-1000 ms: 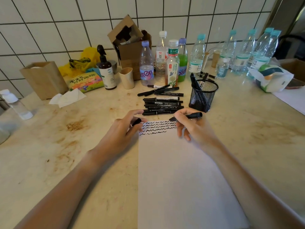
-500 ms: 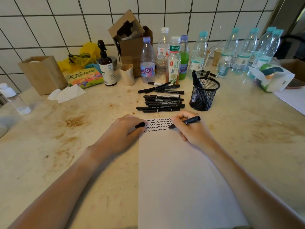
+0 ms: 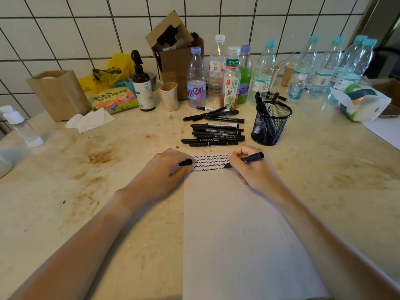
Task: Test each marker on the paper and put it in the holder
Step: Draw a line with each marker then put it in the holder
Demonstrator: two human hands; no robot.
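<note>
Head view. The paper (image 3: 238,234) lies flat on the stained counter (image 3: 86,191), its far edge carrying rows of black squiggles (image 3: 208,163). The right hand (image 3: 251,169) rests on the paper's far right corner, fingers curled round a black marker (image 3: 249,159); the marker's tip meets the paper at the right end of the lowest squiggle row. The left hand (image 3: 164,176) rests at the paper's far left corner, fingers curled, pinching a black cap (image 3: 185,163). Just beyond the paper's far edge lies a pile of black markers (image 3: 216,133). The mesh holder (image 3: 270,124) stands upright beyond the paper's right corner, just right of the pile, with several markers standing inside. Bottles (image 3: 231,76) line the tiled wall behind the holder.
</note>
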